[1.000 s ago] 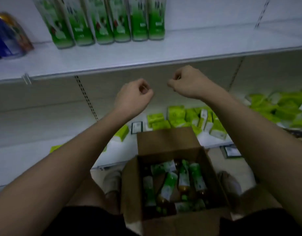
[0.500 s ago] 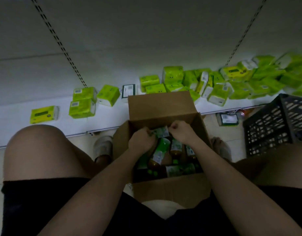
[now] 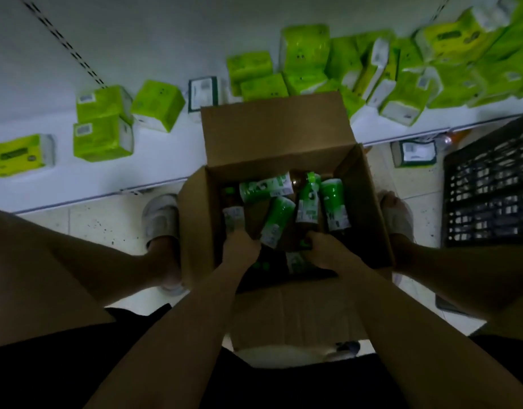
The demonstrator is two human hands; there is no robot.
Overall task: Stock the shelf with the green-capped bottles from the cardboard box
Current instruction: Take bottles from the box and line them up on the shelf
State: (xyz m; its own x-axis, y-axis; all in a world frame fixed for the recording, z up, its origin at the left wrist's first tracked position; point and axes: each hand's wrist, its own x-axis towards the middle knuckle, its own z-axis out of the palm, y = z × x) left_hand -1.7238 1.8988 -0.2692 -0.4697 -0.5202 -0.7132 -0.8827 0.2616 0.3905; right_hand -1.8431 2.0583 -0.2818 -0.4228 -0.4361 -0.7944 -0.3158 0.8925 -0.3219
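Observation:
An open cardboard box (image 3: 272, 137) stands on the floor between my feet. Several green-labelled, green-capped bottles (image 3: 276, 218) lie jumbled inside it. Both my hands are down in the near half of the box. My left hand (image 3: 241, 247) is curled around the near end of a bottle (image 3: 233, 215) by the left wall. My right hand (image 3: 328, 250) is closed over the near end of another bottle (image 3: 307, 202), with a bit of green showing at the fingers. My fingertips are hidden among the bottles. The upper shelf is out of view.
The lowest white shelf (image 3: 171, 160) beyond the box carries several scattered green tissue packs (image 3: 104, 137). A black plastic crate (image 3: 490, 187) stands on the tiled floor at the right. My slippered feet (image 3: 161, 216) flank the box, and my knees fill the lower corners.
My view dropped from the upper shelf to the box. Both hands came down from shelf height into the box, then drew nearer to me and closed on bottles.

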